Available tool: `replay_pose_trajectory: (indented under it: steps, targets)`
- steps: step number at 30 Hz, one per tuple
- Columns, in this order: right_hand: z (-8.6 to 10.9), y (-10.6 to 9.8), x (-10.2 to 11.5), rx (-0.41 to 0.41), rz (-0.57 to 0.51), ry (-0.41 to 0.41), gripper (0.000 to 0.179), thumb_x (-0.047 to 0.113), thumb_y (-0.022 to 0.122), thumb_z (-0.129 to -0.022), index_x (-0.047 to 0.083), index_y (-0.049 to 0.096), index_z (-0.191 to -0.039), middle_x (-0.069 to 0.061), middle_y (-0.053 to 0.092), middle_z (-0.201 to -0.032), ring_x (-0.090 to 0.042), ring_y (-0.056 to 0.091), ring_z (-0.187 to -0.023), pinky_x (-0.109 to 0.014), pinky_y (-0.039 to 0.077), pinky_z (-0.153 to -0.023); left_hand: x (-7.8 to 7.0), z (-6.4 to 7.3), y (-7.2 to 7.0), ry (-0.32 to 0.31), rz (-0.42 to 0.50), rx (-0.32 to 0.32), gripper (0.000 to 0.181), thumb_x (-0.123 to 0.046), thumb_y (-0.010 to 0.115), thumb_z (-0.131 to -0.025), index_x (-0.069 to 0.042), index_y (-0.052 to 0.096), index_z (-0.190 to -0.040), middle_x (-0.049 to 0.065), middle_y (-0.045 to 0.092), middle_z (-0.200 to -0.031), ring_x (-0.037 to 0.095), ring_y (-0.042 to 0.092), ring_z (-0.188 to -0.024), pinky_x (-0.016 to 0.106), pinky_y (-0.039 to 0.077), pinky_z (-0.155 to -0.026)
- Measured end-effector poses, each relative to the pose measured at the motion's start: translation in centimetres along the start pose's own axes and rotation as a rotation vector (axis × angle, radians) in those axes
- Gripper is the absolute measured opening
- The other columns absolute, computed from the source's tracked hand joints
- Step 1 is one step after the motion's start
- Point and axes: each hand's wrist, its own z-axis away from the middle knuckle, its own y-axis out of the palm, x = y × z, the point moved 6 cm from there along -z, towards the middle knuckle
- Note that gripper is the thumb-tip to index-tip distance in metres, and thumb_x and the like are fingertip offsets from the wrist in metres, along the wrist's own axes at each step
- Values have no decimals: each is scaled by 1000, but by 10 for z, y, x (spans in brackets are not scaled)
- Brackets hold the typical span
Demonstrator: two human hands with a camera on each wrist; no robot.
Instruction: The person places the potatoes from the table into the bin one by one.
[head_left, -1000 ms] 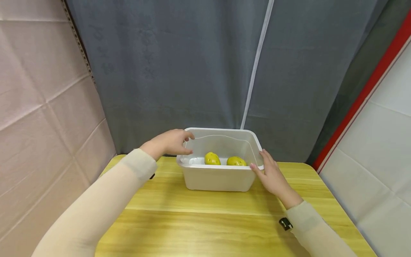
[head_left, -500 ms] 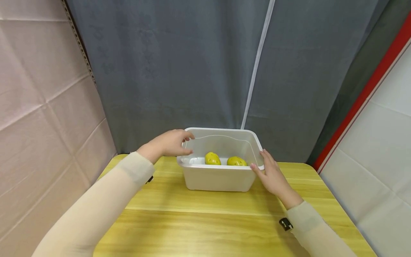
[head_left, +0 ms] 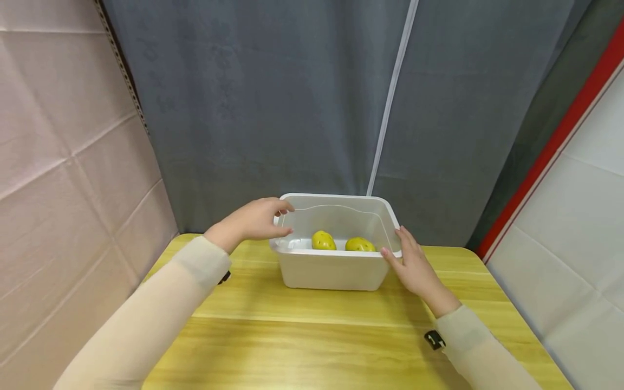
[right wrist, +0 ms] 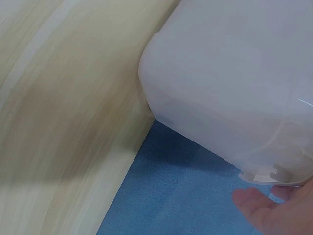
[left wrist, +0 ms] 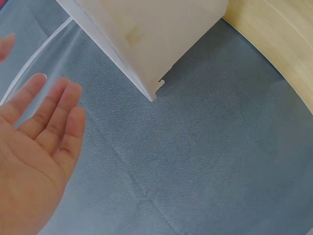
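A white plastic bin stands upright on the table, seen whole in the head view. Inside lie two yellow, potato-like lumps with small dark spots, the left one nearer the middle and the other to its right. My left hand hovers at the bin's left rim, fingers relaxed and bent a little; in the left wrist view its palm shows bare, apart from the bin wall. My right hand rests at the front right corner, thumb at the front rim and loosely extended fingers along the right side.
The wooden table ends just behind the bin, where a grey curtain hangs. Pale cloth walls stand left and right. A small black device sits at the right sleeve.
My left wrist and forearm have shifted slightly left and down, while the fingertips stay at the bin's left rim. The right hand, the bin and the yellow lumps have hardly moved.
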Motion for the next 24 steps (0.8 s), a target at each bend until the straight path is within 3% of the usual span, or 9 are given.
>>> replay_pose_trajectory:
  steps: [11, 24]
  targets:
    - [0, 0, 2, -4, -7, -7, 80, 52, 45, -104, -6, 22, -155, -27, 13, -163, -52, 19, -145, -69, 21, -112, 9, 10, 5, -7, 29, -76, 51, -40, 71, -90, -11, 63, -131, 7, 65, -119, 25, 61, -109, 41, 51, -93]
    - [2, -3, 0, 0, 0, -1, 80, 51, 45, -104, -6, 21, -155, -27, 13, -163, -51, 18, -145, -69, 20, -112, 16, 23, 11, -38, 74, -119, 56, -41, 71, -90, -10, 60, -136, 8, 62, -129, 24, 60, -116, 45, 49, -99]
